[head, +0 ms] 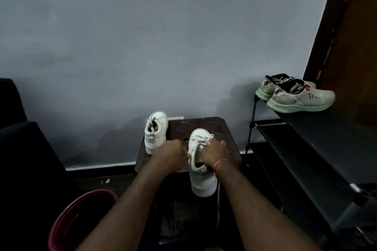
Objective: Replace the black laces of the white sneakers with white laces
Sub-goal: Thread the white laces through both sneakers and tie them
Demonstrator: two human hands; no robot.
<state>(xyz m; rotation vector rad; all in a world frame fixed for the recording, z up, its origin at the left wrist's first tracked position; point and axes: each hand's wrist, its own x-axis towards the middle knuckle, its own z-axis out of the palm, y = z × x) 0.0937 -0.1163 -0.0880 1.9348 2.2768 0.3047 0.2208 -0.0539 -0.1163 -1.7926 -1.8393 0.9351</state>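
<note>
A: Surroundings, largest first?

B: Grey wall (142, 36) recorded behind. Black shoe rack (306, 138) noted at right, a pair of grey running shoes (295, 96) set on its top shelf. Dark stool (204, 126) at centre; red tub (67, 216) low at left.

A: Sneakers?

B: Far sneaker (156, 134) stood on the stool's left rear corner, no lace seen in it. Near sneaker (202, 181) overhangs the front edge, heel toward the camera.

A: Hands?

B: Left hand (169, 155) curled, the near sneaker's left edge pinched. Right hand (213, 153) curled over the tongue, the white lace (201, 142) gripped; one end is seen hanging below the heel.
</note>
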